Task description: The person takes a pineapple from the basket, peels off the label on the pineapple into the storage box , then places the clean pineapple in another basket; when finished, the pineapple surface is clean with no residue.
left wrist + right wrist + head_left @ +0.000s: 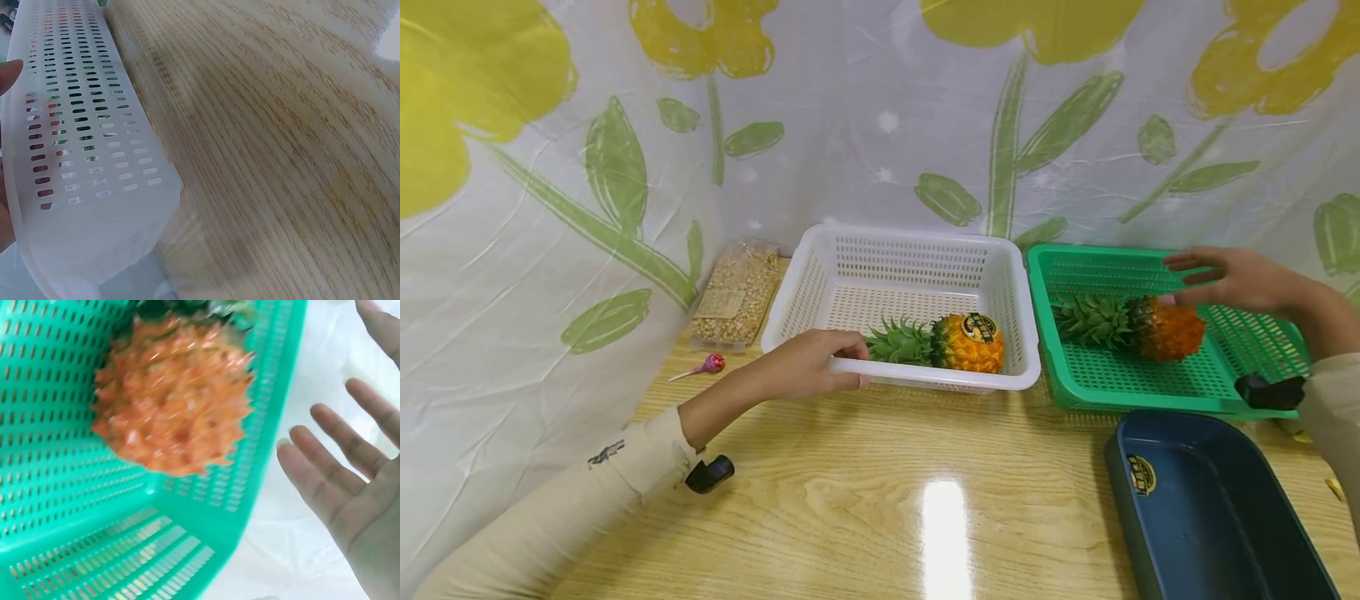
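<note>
My left hand (815, 365) grips the near left rim of a white plastic basket (898, 237), thumb outside and fingers over the edge. In that basket lies a small pineapple (973, 343) with a round black-and-gold label, its green crown pointing left toward the hand. The basket's slotted side (81, 125) fills the left of the left wrist view. Above a green basket (1075, 392), my right hand (1243, 283) is spread with nothing in it. Below it a second, more orange pineapple (175, 394) lies in the green basket, crown to the left.
A dark blue tub (1206, 492) with a round label stands at the near right. Left of the white basket are a bag of corn kernels (737, 292) and a wrapped lollipop (703, 365). A flower-printed sheet (850, 125) hangs behind the wooden table (820, 483).
</note>
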Available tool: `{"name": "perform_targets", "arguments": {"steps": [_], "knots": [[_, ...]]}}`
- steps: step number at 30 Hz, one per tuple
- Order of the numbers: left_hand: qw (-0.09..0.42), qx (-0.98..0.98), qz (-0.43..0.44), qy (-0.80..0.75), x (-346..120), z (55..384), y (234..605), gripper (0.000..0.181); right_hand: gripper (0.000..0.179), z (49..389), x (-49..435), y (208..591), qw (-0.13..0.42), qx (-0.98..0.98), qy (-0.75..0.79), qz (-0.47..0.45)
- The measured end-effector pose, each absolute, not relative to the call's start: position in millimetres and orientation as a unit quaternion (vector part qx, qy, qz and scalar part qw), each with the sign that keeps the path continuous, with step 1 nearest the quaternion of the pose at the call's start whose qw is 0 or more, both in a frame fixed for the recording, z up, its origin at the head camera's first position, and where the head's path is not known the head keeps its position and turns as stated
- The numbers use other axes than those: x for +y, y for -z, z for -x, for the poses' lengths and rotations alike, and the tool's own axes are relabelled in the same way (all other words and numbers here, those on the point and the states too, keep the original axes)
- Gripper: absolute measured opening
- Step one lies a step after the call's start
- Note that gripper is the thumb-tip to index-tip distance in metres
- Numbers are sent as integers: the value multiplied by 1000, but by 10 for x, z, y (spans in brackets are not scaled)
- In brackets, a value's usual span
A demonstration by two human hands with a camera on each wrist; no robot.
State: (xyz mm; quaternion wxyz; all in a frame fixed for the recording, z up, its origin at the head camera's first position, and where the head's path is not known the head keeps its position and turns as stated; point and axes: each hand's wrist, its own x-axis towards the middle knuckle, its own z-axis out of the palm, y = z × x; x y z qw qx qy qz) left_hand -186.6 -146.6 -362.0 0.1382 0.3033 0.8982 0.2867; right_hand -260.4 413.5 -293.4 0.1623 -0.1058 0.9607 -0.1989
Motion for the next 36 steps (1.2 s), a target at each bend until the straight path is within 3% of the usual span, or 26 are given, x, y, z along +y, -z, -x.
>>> {"name": "perform_targets", "arguments": {"steps": [26, 36], "knots": [[138, 891, -303, -308, -1528, 1825, 3549, 19, 59, 2334, 3102, 2425, 142, 941, 214, 221], [83, 914, -243, -315, -1688, 1817, 3503, 42, 62, 2400, 2670, 2416, 168, 919, 245, 260]]}}
